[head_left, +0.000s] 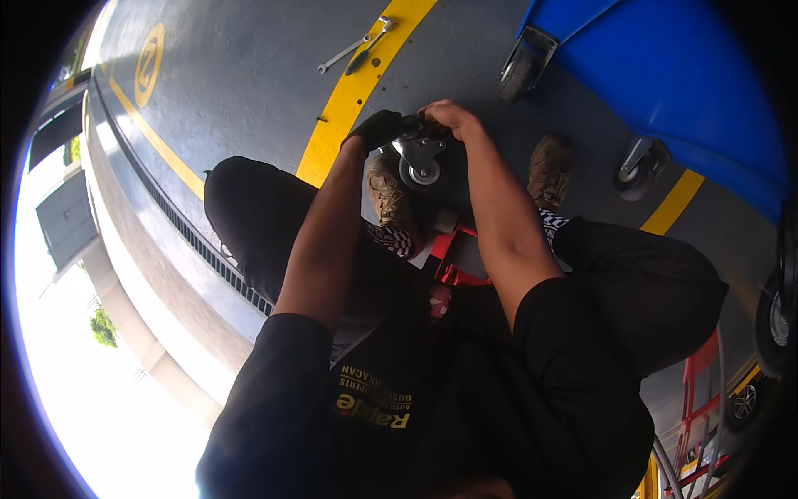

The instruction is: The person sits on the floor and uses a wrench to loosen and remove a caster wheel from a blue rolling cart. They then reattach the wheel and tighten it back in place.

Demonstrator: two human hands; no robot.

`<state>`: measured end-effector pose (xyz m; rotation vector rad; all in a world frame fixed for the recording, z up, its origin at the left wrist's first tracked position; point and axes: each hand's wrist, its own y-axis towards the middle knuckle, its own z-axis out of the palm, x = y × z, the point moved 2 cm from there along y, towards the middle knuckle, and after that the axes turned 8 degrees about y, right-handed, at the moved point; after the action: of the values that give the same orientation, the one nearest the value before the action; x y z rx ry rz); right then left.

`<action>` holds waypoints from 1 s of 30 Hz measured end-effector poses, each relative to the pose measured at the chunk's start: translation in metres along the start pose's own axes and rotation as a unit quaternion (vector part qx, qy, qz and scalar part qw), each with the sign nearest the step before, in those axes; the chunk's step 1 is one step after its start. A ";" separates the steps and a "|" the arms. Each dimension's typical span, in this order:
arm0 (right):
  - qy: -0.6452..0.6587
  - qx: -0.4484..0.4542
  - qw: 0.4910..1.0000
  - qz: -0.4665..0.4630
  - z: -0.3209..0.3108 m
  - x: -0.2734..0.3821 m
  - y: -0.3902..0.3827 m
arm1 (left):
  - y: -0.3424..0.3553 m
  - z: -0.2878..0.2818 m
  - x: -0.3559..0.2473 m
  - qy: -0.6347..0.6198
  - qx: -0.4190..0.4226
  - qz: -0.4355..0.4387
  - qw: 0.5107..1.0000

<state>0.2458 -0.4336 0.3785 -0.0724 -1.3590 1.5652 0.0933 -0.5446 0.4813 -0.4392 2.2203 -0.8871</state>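
Note:
A caster wheel (421, 173) with a shiny metal bracket is held low between my feet, its wheel side facing me. My left hand (376, 130), in a black glove, is closed around the caster's left side. From the right, my right hand (447, 116), which looks bare, has its fingers bent onto the top of the caster, at a dark part of it. What exactly lies under those fingertips is too small to make out. Beyond my hands, a combination wrench (343, 55) and a ratchet with a dark handle (371, 46) lie on the floor.
A large blue bin (665, 75) on casters stands at the right, one caster (522, 68) near my hands. Below me is a red metal frame (453, 258). A small dark bolt-like piece (322, 118) lies on the yellow floor stripe (337, 125). A drain grate (199, 245) runs along the left.

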 end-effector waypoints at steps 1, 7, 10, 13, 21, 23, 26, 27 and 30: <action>0.014 0.007 1.000 0.015 0.000 0.000 0.001 | -0.002 0.000 0.000 -0.008 0.003 -0.001 1.000; 0.093 -0.008 0.995 -0.043 -0.008 0.018 -0.007 | 0.002 -0.017 -0.027 0.112 -0.046 0.078 0.990; 0.075 -0.010 0.993 -0.095 -0.003 0.037 -0.021 | 0.011 -0.006 -0.010 0.215 -0.147 0.168 0.951; 0.111 0.000 0.983 -0.144 -0.019 0.041 -0.036 | 0.013 -0.023 -0.045 0.248 -0.170 0.187 0.935; 0.056 0.032 0.952 -0.300 0.036 0.150 -0.120 | -0.090 -0.096 -0.120 0.110 -0.338 0.115 0.927; 0.046 0.044 0.944 -0.325 0.057 0.187 -0.152 | -0.108 -0.116 -0.127 0.056 -0.403 0.153 0.901; 0.005 0.024 0.912 -0.409 0.080 0.244 -0.217 | -0.161 -0.161 -0.184 0.016 -0.453 0.191 0.871; 0.004 0.022 0.900 -0.435 0.086 0.260 -0.237 | -0.168 -0.167 -0.185 0.018 -0.471 0.230 0.851; -0.033 0.000 0.873 -0.487 0.103 0.307 -0.288 | -0.206 -0.187 -0.207 -0.057 -0.534 0.293 0.791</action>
<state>0.2157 -0.3371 0.8000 0.5919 -1.1481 0.7028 0.1165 -0.4940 0.8238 -0.2297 2.3230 0.7795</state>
